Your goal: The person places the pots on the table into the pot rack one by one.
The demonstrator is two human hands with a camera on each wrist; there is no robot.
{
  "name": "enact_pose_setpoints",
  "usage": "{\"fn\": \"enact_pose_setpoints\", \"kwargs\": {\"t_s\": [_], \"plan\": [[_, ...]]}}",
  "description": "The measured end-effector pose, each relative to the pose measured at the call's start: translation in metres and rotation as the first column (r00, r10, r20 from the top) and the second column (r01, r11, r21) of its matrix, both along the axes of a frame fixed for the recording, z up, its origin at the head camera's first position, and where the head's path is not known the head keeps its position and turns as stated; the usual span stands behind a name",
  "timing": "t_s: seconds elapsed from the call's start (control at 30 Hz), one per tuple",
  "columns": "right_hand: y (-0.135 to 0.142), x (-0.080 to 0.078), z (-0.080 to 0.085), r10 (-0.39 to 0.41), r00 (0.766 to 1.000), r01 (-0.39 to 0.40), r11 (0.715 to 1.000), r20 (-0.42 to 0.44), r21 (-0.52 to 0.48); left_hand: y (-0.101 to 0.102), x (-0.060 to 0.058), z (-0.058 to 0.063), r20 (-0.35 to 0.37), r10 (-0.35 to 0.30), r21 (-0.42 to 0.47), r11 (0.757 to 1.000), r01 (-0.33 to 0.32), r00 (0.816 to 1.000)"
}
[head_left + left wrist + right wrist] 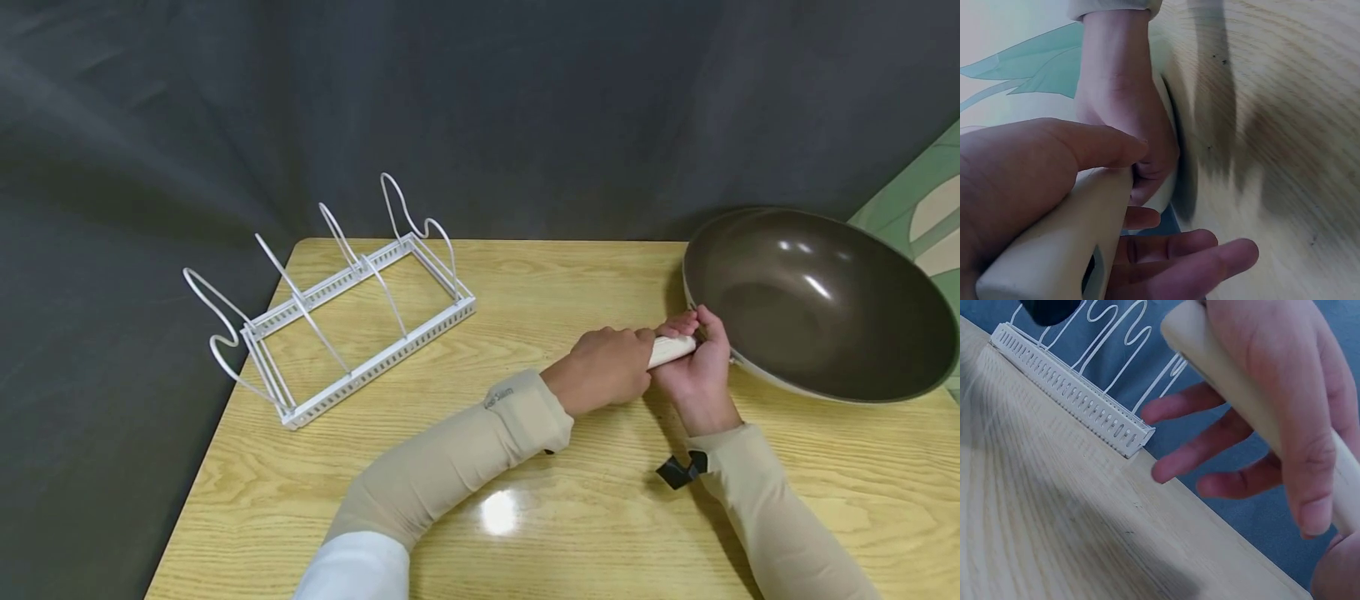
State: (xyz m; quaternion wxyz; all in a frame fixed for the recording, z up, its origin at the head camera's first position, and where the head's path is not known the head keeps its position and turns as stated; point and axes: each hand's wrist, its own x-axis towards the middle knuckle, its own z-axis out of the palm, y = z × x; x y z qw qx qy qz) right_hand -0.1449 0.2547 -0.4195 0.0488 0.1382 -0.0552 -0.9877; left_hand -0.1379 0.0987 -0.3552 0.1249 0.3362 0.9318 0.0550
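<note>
A large deep wok (825, 300) with a dark brown inside sits at the right of the head view, its hollow tilted towards me. Its cream handle (671, 351) points left. My right hand (699, 367) grips that handle close to the wok's rim. Farther out along it is my left hand (611, 367). In the left wrist view, the left thumb lies across the handle (1066, 231). The right wrist view shows the left hand's fingers (1204, 447) spread and fairly straight, reaching past the handle. Whether the wok's base touches the table is hidden.
A white wire rack (382, 362) with upright loops stands at the table's back left. The wooden table (525, 292) ends at a dark curtain (525, 117) behind. A green leaf-patterned surface (926, 200) shows at the far right.
</note>
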Motion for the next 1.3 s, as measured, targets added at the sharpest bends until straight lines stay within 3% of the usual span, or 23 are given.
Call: {"fn": "enact_pose_setpoints", "kwargs": {"t_s": [0.17, 0.53, 1.07, 1.3], "plan": [[0.0, 0.002, -0.001, 0.017, 1.0, -0.017, 1.0, 0.015, 0.009, -0.002, 0.002, -0.007, 0.015, 0.012, 0.011, 1.0, -0.012, 1.0], [-0.002, 0.004, 0.001, 0.072, 0.995, -0.074, 0.997, 0.07, 0.035, -0.007, 0.008, -0.028, -0.07, 0.009, 0.065, 0.998, -0.004, 0.998], [-0.005, 0.013, -0.004, 0.122, 0.986, -0.137, 0.982, 0.114, 0.133, -0.019, 0.017, -0.05, 0.135, 0.012, 0.185, 0.982, -0.037, 0.991], [-0.006, 0.021, -0.008, 0.175, 0.981, -0.187, 0.972, 0.089, 0.142, -0.026, 0.029, -0.056, 0.194, 0.023, 0.224, 0.972, -0.067, 0.981]]}}
